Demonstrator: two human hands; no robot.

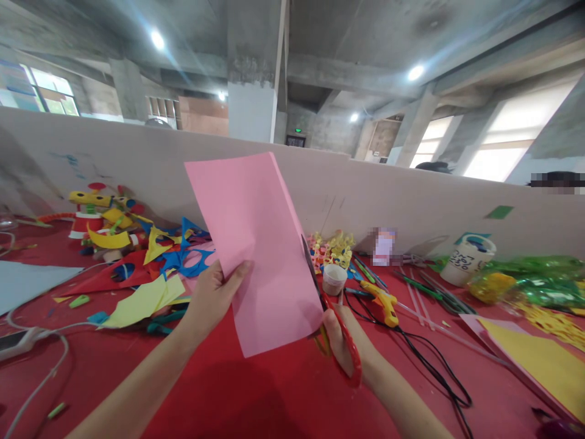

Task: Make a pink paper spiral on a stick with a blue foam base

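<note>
My left hand [212, 296] is closed on the lower left edge of a pink paper sheet [256, 244], holding it upright above the red table [256, 396]. My right hand [340, 341] grips red-handled scissors [340, 332], fingers through the loops. The dark blades run up along the sheet's right edge, at the paper.
Coloured paper scraps [150, 268] and a paper craft figure [94, 210] lie at the left. A yellow glue gun [384, 302] with a black cable, a small cup [334, 279], a white cup [468, 259], yellow sheets [539, 353] and green wrap sit at the right. A beige partition [411, 195] stands behind.
</note>
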